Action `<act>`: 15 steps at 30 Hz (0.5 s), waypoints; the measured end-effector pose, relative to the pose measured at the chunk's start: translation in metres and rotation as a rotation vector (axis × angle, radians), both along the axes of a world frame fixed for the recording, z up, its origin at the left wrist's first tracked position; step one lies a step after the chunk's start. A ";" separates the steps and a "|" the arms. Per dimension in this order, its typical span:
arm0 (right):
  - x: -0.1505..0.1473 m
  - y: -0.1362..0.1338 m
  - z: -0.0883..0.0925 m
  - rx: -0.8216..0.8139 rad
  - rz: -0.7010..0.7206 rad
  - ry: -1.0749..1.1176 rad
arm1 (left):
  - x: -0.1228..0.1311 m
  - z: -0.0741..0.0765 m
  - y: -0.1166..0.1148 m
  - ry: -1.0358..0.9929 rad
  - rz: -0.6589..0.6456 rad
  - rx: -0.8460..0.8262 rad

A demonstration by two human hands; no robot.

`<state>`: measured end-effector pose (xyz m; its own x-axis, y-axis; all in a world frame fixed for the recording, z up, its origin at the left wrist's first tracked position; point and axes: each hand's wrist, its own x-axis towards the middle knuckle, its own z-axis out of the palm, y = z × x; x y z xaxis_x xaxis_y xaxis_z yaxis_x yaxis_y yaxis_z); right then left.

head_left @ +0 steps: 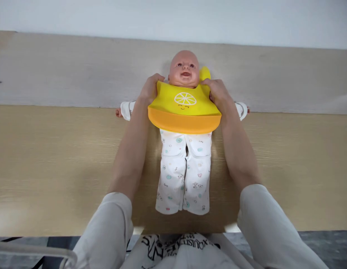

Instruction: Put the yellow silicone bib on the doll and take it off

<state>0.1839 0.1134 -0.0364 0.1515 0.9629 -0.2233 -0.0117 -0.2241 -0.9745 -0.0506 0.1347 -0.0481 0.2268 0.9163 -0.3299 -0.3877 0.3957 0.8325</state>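
While its pocket (pixel 184 124) is orange, the bib (pixel 185 106) is yellow — citrus-printed.

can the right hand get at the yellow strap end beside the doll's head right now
Probably yes: the right hand is at the upper corner of the yellow bib, close to the strap end, and nothing visible blocks the way to it.

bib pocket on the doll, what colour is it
The bib pocket is orange, seen best in the head view.

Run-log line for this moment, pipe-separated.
left hand: holds yellow bib by one side | right hand: holds bib's opposite side | baby doll: face-up on table, bib over chest
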 end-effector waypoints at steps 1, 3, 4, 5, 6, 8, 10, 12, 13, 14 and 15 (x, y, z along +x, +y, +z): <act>-0.002 0.002 0.001 -0.006 0.001 0.021 | 0.002 0.003 -0.001 -0.003 0.002 0.004; -0.004 0.007 0.001 -0.047 0.008 0.057 | 0.004 0.007 -0.004 -0.056 -0.017 0.024; -0.005 0.010 0.000 -0.074 0.016 0.083 | 0.004 0.009 -0.006 -0.092 -0.034 0.036; -0.006 0.013 -0.002 -0.092 0.035 0.128 | 0.004 0.010 -0.008 -0.128 -0.050 0.050; -0.006 0.014 -0.003 -0.100 0.059 0.185 | 0.003 0.010 -0.010 -0.160 -0.067 0.064; -0.006 0.016 -0.006 -0.085 0.113 0.296 | 0.001 0.011 -0.015 -0.196 -0.087 0.083; -0.006 0.014 -0.005 -0.050 0.142 0.360 | -0.001 0.012 -0.019 -0.202 -0.084 0.095; -0.007 0.010 -0.001 -0.020 0.140 0.390 | -0.003 0.013 -0.020 -0.196 -0.067 0.109; -0.008 0.008 0.003 -0.002 0.144 0.409 | -0.004 0.013 -0.021 -0.199 -0.059 0.122; -0.008 0.007 0.006 0.013 0.149 0.425 | -0.004 0.014 -0.021 -0.208 -0.058 0.140; -0.007 0.006 0.009 0.022 0.160 0.437 | -0.004 0.015 -0.022 -0.220 -0.059 0.164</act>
<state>0.1764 0.1194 -0.0274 -0.1028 0.9718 -0.2122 -0.3890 -0.2356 -0.8906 -0.0547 0.1126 -0.0336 0.3315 0.9364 -0.1155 -0.5464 0.2903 0.7856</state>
